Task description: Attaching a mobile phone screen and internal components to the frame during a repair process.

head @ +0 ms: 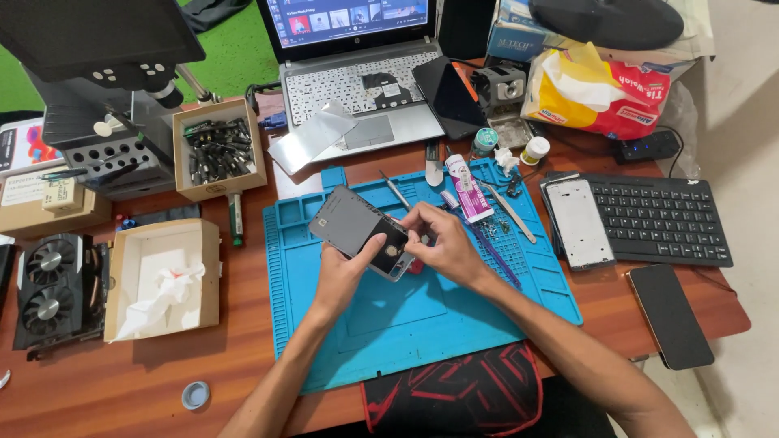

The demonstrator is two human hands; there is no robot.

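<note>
A cluttered wooden desk [243, 357] carries a blue mat [422, 316], with a laptop [357, 73] at the far side and a keyboard [657, 219] on the right. Over the mat, the left hand [341, 272] grips a dark phone [361, 231] from below. The right hand [442, 239] pinches at its right end, where the inside seems exposed. A screen frame [578, 223] lies apart on the keyboard, so the work looks midway.

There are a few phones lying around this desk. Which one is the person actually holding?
The dark grey phone over the blue mat, gripped by the left hand and right hand. The black phone at the desk's right edge lies untouched.
</note>
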